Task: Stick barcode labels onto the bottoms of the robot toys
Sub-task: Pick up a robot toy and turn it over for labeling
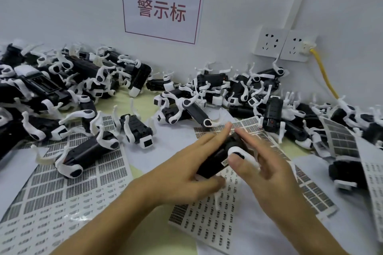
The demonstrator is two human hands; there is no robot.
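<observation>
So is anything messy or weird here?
Yes. The robot toys lie tumbled in heaps, many upside down with legs in the air, some sprawled across the label sheets. One sheet at the right curls up off the table. Nothing looks broken.

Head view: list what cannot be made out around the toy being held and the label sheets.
- Held robot toy: its bottom is mostly covered by the left hand and right hand, and blurred by motion; whether a label is stuck on cannot be told.
- Label sheet under the hands: print too small and blurred to read.
- Left label sheet: cut off by the left and bottom edges.
- Right toy pile: cut off by the right edge.
</observation>
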